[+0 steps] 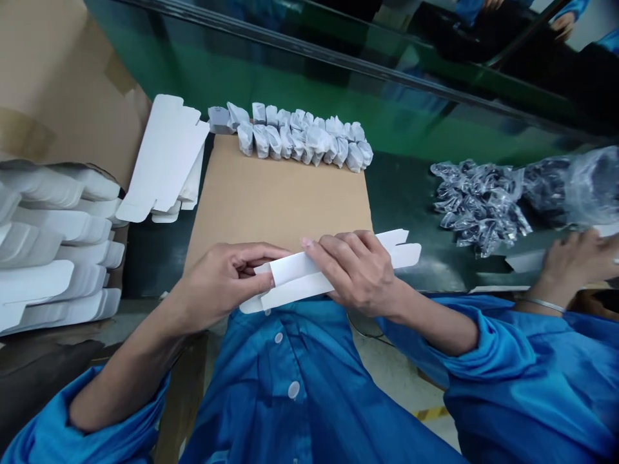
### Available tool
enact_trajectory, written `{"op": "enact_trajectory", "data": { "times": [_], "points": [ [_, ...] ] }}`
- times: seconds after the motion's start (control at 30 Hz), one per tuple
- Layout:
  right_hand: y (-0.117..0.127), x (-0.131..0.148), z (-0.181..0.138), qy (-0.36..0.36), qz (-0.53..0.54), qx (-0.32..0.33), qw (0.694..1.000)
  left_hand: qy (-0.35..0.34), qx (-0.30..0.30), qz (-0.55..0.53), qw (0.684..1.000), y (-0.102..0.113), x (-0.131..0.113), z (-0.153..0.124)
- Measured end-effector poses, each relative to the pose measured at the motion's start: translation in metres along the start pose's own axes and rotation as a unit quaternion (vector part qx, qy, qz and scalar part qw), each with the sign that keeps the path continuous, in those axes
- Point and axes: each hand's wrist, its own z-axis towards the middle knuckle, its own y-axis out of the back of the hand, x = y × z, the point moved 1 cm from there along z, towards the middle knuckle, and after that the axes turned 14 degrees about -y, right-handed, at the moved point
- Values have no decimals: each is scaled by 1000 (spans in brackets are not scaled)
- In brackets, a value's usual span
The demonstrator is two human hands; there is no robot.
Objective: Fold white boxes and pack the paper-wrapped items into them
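Both of my hands hold one flat white carton blank [309,276] just above my lap, at the near edge of a brown cardboard sheet [271,193]. My left hand [220,283] pinches the blank's left end flap, fingers closed on it. My right hand [358,270] is wrapped over the blank's middle, fingers closed round it, and the right end with its two tabs sticks out past the hand. At the sheet's far edge lies a row of several small grey-white wrapped packets [300,138].
A stack of flat white carton blanks [167,158] lies left of the sheet, and folded white cartons [53,245] are piled at far left beside a brown box. Clear bags of dark parts [478,203] lie on the green belt at right. Another person's hand [575,261] rests there.
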Motion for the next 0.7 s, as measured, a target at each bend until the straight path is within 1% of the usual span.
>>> {"op": "enact_trajectory", "data": {
  "times": [0.1, 0.2, 0.3, 0.37, 0.43, 0.5, 0.57, 0.6, 0.63, 0.7],
  "points": [
    [5, 2, -1, 12, 5, -16, 1000, -5, -27, 17, 999, -6, -7, -1],
    [7, 4, -3, 19, 10, -18, 1000, -5, -20, 16, 1000, -9, -7, 2],
    [7, 2, -5, 8, 12, -5, 1000, -4, 17, 22, 1000, -10, -3, 4],
    [6, -1, -5, 15, 17, 16, 1000, -2, 62, 18, 998, -11, -1, 5],
    [5, -4, -5, 26, 28, 36, 999, 18, 104, -1, 994, -14, 0, 5],
    [5, -7, -6, 26, 32, 51, 998, 55, 118, -21, 991, -17, 2, 3],
    [5, -8, -7, 13, 26, 51, 998, 77, 110, -16, 991, -20, 3, 0],
    [6, -8, -7, 8, 25, 44, 999, 80, 99, 4, 992, -20, 4, -2],
    [8, -6, -8, 2, 27, 31, 999, 79, 77, 35, 993, -20, 5, -5],
    [11, -2, -8, -13, 31, -1, 999, 58, 5, 130, 990, -18, 11, -13]
  ]
}}
